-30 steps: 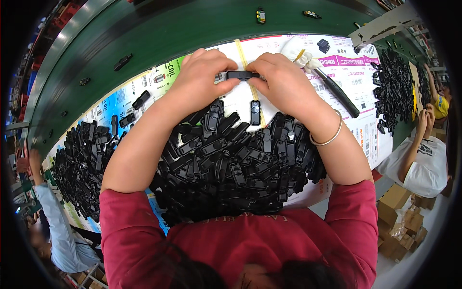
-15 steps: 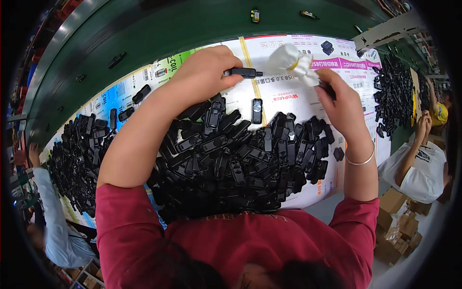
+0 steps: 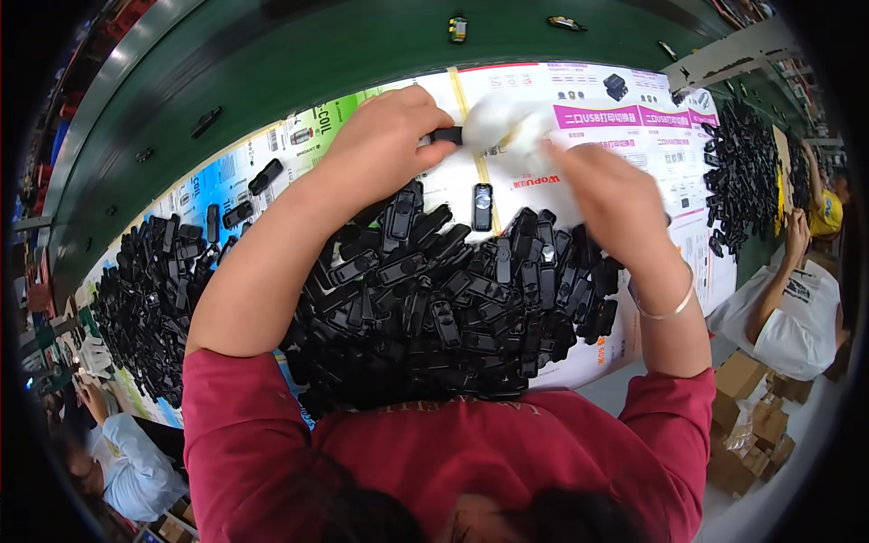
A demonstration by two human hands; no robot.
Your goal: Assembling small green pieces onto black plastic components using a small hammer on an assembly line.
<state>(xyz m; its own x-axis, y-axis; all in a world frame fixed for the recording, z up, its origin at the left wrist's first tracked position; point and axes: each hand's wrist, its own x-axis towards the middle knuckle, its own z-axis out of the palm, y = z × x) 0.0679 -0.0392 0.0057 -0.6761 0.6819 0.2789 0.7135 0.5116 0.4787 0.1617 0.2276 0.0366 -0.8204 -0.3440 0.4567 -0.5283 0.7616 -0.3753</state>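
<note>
My left hand (image 3: 389,136) is closed around a small black oblong device (image 3: 447,135), whose end sticks out past the fingertips. Motion blurs a white cloth bundle (image 3: 500,127), tied with a yellowish band, in the grip of my right hand (image 3: 617,201). The bundle overlaps the device's protruding end in the picture; whether they touch is too blurred to tell. Between my forearms and close to my body spreads a heap of similar black devices (image 3: 444,324). One device with a shiny round spot (image 3: 482,208) lies upright in the picture, just beyond the heap.
Printed sheets (image 3: 670,163) cover the worktop. Beyond it runs a green conveyor belt (image 3: 362,54) carrying a few small parts. More black devices lie in piles at left (image 3: 149,299) and right (image 3: 744,181). Co-workers (image 3: 778,312) sit on both sides; cartons (image 3: 738,389) stand at lower right.
My right hand has swung left with the cloth bundle, up to the device in my left hand. My left hand has stayed put. Parts on the belt have shifted left; the left-side co-worker has moved.
</note>
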